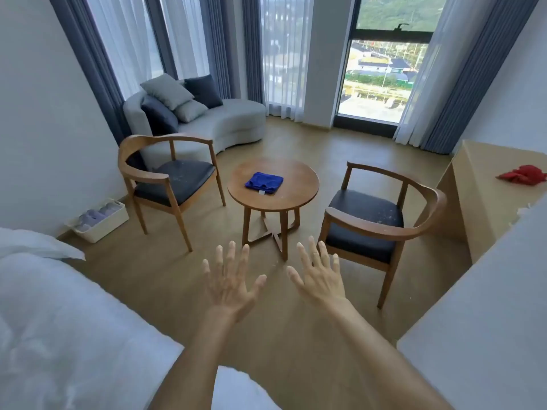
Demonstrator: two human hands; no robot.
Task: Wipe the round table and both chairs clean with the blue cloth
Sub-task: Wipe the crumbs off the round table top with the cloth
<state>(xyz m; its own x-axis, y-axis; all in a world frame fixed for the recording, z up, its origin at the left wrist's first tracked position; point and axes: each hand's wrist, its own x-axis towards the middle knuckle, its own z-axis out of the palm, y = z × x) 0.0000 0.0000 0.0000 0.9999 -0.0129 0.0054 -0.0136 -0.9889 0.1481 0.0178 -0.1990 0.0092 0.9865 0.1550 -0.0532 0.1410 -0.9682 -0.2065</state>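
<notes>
A folded blue cloth (264, 182) lies on the round wooden table (299, 184) in the middle of the room. A wooden armchair with a dark, dusty seat (174, 182) stands left of the table. A second such chair (373, 220) stands to the table's right. My left hand (229, 281) and my right hand (318, 275) are stretched out in front of me with fingers spread, backs up, holding nothing. Both hover over the floor, well short of the table.
A white bed (59, 315) fills the lower left. A white basket of rolled towels (100, 218) sits by the left wall. A grey sofa (207, 119) stands behind the left chair. At right is a wooden desk (473, 196) with a red cloth (522, 175).
</notes>
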